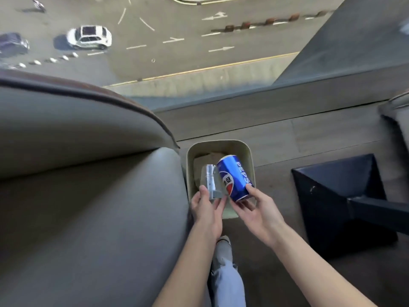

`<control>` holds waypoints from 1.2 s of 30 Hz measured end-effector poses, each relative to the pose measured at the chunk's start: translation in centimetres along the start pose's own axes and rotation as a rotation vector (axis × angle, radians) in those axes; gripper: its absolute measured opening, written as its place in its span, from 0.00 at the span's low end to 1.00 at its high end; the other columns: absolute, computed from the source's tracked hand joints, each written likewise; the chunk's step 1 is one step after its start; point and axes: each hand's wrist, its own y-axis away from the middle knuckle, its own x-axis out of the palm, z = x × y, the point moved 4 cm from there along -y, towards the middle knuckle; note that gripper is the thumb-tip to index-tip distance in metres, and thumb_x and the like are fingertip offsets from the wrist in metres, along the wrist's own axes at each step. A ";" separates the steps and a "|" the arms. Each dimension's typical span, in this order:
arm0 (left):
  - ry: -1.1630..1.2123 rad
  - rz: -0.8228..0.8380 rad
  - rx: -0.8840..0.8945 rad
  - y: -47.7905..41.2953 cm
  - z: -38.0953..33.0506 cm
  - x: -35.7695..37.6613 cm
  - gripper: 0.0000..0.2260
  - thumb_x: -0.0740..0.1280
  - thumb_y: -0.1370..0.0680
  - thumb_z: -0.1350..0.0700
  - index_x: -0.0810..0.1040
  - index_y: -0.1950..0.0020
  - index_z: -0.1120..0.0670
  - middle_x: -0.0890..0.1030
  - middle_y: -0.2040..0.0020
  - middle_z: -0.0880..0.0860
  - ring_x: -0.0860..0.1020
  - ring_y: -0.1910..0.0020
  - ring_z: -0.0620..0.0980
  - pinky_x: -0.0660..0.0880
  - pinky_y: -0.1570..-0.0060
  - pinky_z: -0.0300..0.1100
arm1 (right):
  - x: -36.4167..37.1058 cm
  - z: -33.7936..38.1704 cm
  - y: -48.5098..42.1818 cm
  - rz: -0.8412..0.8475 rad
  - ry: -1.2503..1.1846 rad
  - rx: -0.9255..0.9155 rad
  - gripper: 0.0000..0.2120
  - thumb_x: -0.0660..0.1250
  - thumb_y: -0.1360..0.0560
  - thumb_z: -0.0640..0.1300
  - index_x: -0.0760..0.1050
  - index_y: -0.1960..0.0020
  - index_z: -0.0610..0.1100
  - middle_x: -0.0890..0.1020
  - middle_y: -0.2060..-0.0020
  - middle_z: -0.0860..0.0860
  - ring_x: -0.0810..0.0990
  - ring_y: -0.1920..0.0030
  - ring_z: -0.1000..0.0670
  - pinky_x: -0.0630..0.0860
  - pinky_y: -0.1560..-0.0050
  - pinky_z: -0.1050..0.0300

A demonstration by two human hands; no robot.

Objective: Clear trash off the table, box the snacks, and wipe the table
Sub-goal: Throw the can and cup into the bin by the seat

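A beige trash bin point(221, 143) stands on the floor between a sofa and a table base, with crumpled paper point(200, 163) inside. My right hand point(256, 209) grips the bottom end of a blue Pepsi can point(234, 178), tilted over the bin's opening. My left hand point(207, 207) holds a clear plastic cup point(210, 180) by its lower end, also over the bin, just left of the can. The two objects almost touch.
A grey sofa point(88, 207) fills the left. The dark table base point(345, 200) stands at the right. A floor-level window point(177, 41) ahead looks down on a street. My leg and shoe point(223, 251) are below the bin.
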 end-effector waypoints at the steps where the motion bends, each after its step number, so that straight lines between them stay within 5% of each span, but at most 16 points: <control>1: -0.007 0.001 -0.005 -2.1 0.5 0.0 0.20 0.58 0.17 0.54 0.66 0.29 0.63 0.75 0.34 0.66 0.76 0.37 0.63 0.71 0.32 0.57 | -0.4 -0.4 -1.7 -0.003 0.006 0.000 0.18 0.65 0.23 0.39 0.72 0.34 0.35 0.78 0.39 0.37 0.78 0.37 0.41 0.76 0.38 0.48; 8: -0.146 -0.118 0.039 -12.1 2.2 -0.4 0.18 0.58 0.17 0.54 0.66 0.30 0.62 0.74 0.33 0.64 0.76 0.35 0.61 0.73 0.34 0.55 | -1.8 -2.1 -11.9 -0.105 0.096 -0.022 0.23 0.65 0.23 0.34 0.66 0.29 0.35 0.78 0.37 0.36 0.80 0.40 0.42 0.76 0.39 0.50; 11: -0.247 -0.189 0.053 -14.8 3.2 -0.1 0.18 0.60 0.18 0.52 0.67 0.31 0.59 0.75 0.33 0.61 0.78 0.41 0.58 0.75 0.39 0.49 | -2.4 -2.3 -15.0 -0.176 0.142 -0.044 0.25 0.65 0.24 0.32 0.63 0.28 0.36 0.76 0.35 0.35 0.80 0.50 0.44 0.77 0.47 0.52; 13: -0.297 -0.225 0.039 -16.0 3.5 0.4 0.21 0.60 0.18 0.50 0.66 0.28 0.58 0.74 0.32 0.60 0.77 0.43 0.57 0.74 0.44 0.48 | -2.9 -2.2 -16.5 -0.220 0.198 -0.059 0.27 0.66 0.24 0.32 0.62 0.28 0.37 0.74 0.34 0.35 0.78 0.54 0.46 0.76 0.43 0.49; 17: -0.406 -0.280 0.035 -17.7 2.7 0.3 0.28 0.61 0.19 0.46 0.59 0.23 0.55 0.66 0.25 0.56 0.69 0.29 0.59 0.70 0.32 0.53 | -3.7 -2.5 -18.1 -0.287 0.393 -0.067 0.32 0.69 0.25 0.34 0.59 0.26 0.44 0.72 0.32 0.39 0.76 0.37 0.43 0.68 0.30 0.46; 20: -0.559 -0.287 0.054 -16.8 2.4 -0.1 0.30 0.61 0.20 0.44 0.57 0.22 0.53 0.65 0.24 0.54 0.67 0.27 0.60 0.67 0.28 0.55 | -3.8 -2.3 -17.4 -0.304 0.559 -0.083 0.36 0.69 0.24 0.38 0.53 0.22 0.47 0.69 0.28 0.41 0.70 0.32 0.44 0.66 0.30 0.48; 27: -1.317 0.049 0.355 -7.9 0.3 -0.7 0.21 0.58 0.18 0.54 0.66 0.25 0.55 0.70 0.26 0.55 0.69 0.28 0.54 0.65 0.28 0.45 | -2.4 1.0 -7.7 -0.214 1.423 -0.399 0.20 0.64 0.22 0.48 0.71 0.31 0.47 0.77 0.35 0.48 0.74 0.34 0.49 0.69 0.33 0.53; 32: -1.655 0.222 0.560 4.5 -2.4 -0.4 0.20 0.59 0.19 0.55 0.70 0.27 0.56 0.74 0.29 0.55 0.71 0.29 0.54 0.66 0.31 0.44 | 0.0 3.0 4.9 -0.126 1.830 -0.521 0.23 0.63 0.22 0.53 0.68 0.28 0.49 0.73 0.31 0.49 0.71 0.30 0.47 0.68 0.30 0.50; 36: -1.884 0.195 0.725 16.2 -5.2 -0.8 0.20 0.59 0.19 0.51 0.69 0.28 0.54 0.73 0.29 0.54 0.68 0.28 0.55 0.64 0.28 0.51 | 2.8 4.0 16.7 -0.090 2.022 -0.693 0.26 0.62 0.22 0.57 0.67 0.27 0.49 0.73 0.30 0.50 0.67 0.28 0.48 0.61 0.25 0.45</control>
